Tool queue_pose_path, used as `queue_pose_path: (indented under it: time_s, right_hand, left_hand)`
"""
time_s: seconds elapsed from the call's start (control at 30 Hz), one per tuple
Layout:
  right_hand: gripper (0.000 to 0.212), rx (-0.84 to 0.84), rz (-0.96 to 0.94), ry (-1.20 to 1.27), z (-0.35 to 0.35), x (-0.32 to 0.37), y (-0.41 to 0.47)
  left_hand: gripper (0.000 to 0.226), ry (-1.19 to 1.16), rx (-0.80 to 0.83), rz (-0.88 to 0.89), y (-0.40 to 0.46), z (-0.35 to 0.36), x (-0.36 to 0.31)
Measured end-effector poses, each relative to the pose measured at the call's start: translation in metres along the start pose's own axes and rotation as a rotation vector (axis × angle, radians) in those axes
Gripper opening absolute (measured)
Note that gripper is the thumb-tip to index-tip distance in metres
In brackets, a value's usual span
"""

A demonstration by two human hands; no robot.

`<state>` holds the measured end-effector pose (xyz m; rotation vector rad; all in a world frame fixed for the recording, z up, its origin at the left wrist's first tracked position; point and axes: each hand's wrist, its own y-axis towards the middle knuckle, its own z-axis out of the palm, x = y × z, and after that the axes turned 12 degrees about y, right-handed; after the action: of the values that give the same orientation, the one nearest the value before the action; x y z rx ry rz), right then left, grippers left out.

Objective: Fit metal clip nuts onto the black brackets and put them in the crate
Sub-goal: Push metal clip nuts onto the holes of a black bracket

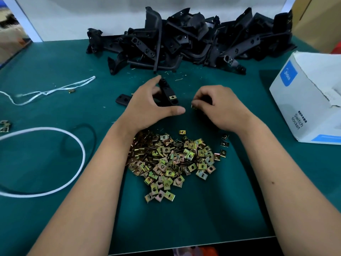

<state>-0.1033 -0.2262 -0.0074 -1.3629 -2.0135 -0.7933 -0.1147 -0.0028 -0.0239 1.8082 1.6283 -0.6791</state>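
My left hand (147,102) grips a black bracket (168,93) upright on the green mat; one brass-coloured clip nut (172,97) sits fitted on its near end. My right hand (215,106) is just to the right of it, fingers curled around a single clip nut (193,107) at the fingertips. A heap of loose clip nuts (171,159) lies between my forearms. A big pile of black brackets (184,41) is stacked at the far side of the mat. No crate shows in the view.
A white "Switch socket" cardboard box (310,97) stands at the right. White string (55,89) and a white cord loop (73,145) lie at the left, with a stray clip nut (72,91) and a metal part (4,125) near the left edge.
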Motion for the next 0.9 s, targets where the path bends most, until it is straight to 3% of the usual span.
queue_pose_path:
  time_s: [0.13,0.27,0.43,0.9]
  right_hand:
    - [0.010,-0.118,0.042,0.469,0.010,0.005,-0.001]
    - [0.021,-0.210,0.050,0.640,0.016,0.008,-0.001]
    - [0.014,-0.339,0.154,0.934,0.017,0.010,-0.002]
    - [0.006,-0.476,0.276,1.088,0.029,0.019,-0.001]
  left_hand:
    - [0.127,-0.121,-0.003,0.005,0.001,-0.002,-0.001]
    - [0.114,-0.078,-0.025,0.068,-0.001,0.002,-0.004]
    - [0.121,0.105,-0.097,0.220,-0.005,0.009,-0.012]
    - [0.115,0.147,-0.137,0.347,-0.004,0.016,-0.016]
